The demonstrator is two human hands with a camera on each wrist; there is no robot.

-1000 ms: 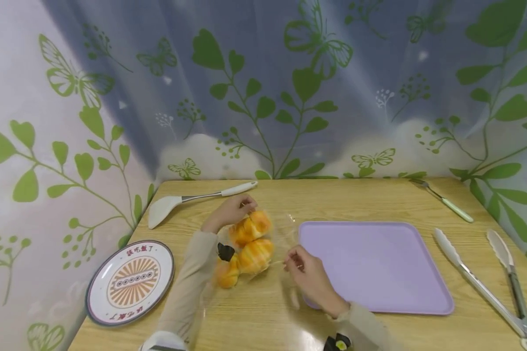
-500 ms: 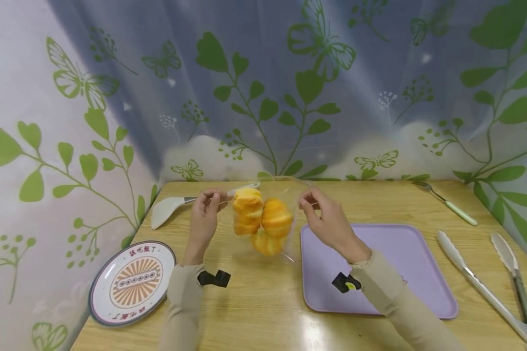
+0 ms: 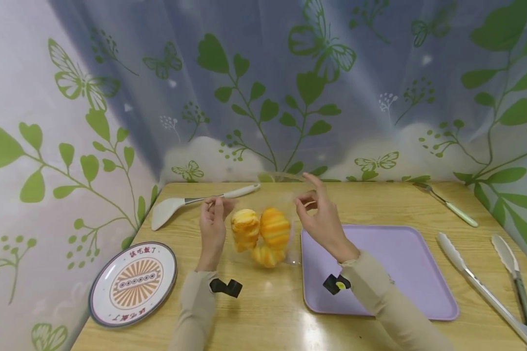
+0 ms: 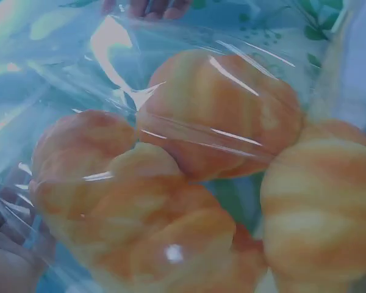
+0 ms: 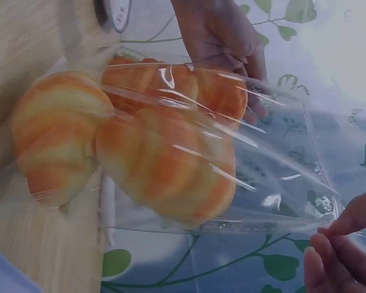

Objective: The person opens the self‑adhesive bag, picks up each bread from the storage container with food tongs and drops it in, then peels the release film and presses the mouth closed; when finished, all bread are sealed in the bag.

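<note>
A clear plastic bag (image 5: pixel 280 165) hangs upright between my two hands, above the middle of the table. Inside it are three bread rolls: a braided roll (image 3: pixel 245 231) on the left, a striped croissant (image 3: pixel 275 227) beside it, and another croissant (image 3: pixel 268 255) below. My left hand (image 3: pixel 212 226) pinches the bag's left edge near the top. At the upper right corner, my right hand (image 3: pixel 324 224) pinches the film between thumb and fingers, one finger raised. The left wrist view shows the rolls close up through shiny film.
A lilac tray (image 3: pixel 377 273) lies to the right of the bag. Tongs (image 3: pixel 474 280) and a green-handled fork (image 3: pixel 448 204) lie farther right. A patterned plate (image 3: pixel 101 297) sits at the left, and a white spatula (image 3: pixel 169 212) behind it. A patterned curtain (image 3: pixel 254 97) backs the table.
The bag was tilted low over the table and has been lifted upright, both hands spreading to its top corners. The rolls have slid down inside. A right finger has lifted off the film.
</note>
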